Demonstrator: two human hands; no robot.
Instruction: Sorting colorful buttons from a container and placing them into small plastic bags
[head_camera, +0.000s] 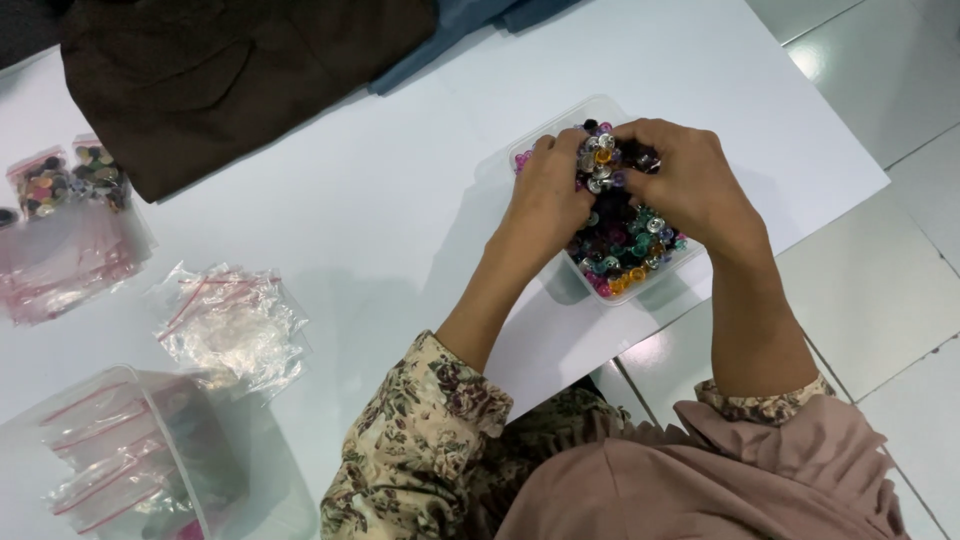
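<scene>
Left hand: the left hand (548, 195) is curled with fingertips buried in a heap of buttons (620, 240), pinching a small cluster at the top of the pile.
Right hand: the right hand (685, 180) lies just beside the left, fingers bent down over the same heap; whether it actually grips any cannot be seen.
Under the hands: the mixed-colour buttons fill a clear plastic tub (560, 275), heaped above its rim.
Tub position: it sits at the near edge of the white table (350, 180), close to the corner.
Left of the hands: crumpled zip bags (230, 325) lie well apart, and a second tub (150, 450) holds more bags.
Beyond the hands: dark cloth (240, 70).
Risk: I judge that digging could spill buttons over the rim onto the floor, or nudge the tub off the edge.
</scene>
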